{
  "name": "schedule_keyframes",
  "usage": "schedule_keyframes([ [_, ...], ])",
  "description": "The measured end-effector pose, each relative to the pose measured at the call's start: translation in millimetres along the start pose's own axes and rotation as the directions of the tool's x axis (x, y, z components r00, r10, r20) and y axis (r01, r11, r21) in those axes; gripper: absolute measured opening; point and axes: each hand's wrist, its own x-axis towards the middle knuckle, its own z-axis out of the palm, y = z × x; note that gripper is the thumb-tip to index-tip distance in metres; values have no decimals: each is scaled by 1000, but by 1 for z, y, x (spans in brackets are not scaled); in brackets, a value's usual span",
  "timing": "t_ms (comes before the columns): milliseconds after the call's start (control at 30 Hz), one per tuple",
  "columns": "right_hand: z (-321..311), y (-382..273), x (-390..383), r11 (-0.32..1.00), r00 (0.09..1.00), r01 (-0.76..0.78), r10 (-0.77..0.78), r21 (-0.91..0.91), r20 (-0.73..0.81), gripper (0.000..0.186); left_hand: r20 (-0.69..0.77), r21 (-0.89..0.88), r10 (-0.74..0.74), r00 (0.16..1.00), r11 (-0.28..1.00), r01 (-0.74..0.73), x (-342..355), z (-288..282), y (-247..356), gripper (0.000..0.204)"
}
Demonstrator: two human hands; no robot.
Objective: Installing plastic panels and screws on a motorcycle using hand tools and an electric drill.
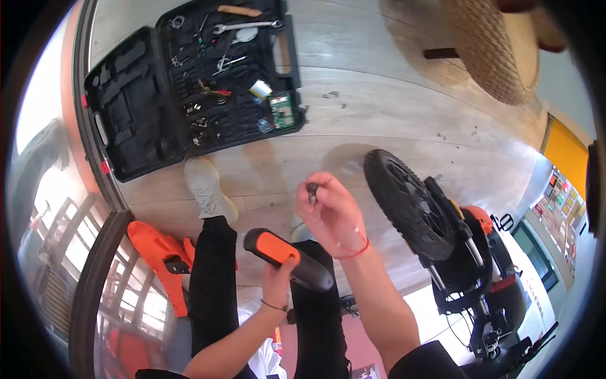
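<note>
My left hand (278, 284) grips a curved plastic cover (276, 246), black with an orange panel, which looks like a scooter mudguard. It is held tilted above my right leg, with the thumb on its near edge. Ahead and to the right, my right hand (334, 218) is raised with the palm turned up. Its thumb and fingers close on a small dark metal piece (312, 189), too small to tell its kind. To the right of this hand is the scooter's black wheel (407, 205) with a knobbly tyre, apart from both hands.
An open black tool case (136, 107) lies at the far left, with a spanner (246, 26) and several loose parts inside. An orange plastic part (154, 252) rests left of my leg by the glass door. The scooter frame (473, 278) stands at right; a woven seat (489, 47) is beyond.
</note>
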Motion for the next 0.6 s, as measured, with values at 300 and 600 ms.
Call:
schedule_keyframes([
  [300, 39, -45, -151, 965, 966, 256, -252, -61, 61, 23, 339, 436, 461, 820, 696, -571, -93, 37, 42, 54],
  [600, 68, -69, -243, 465, 857, 447, -469, -764, 216, 26, 762, 387, 429, 485, 299, -872, -203, 102, 111, 80],
])
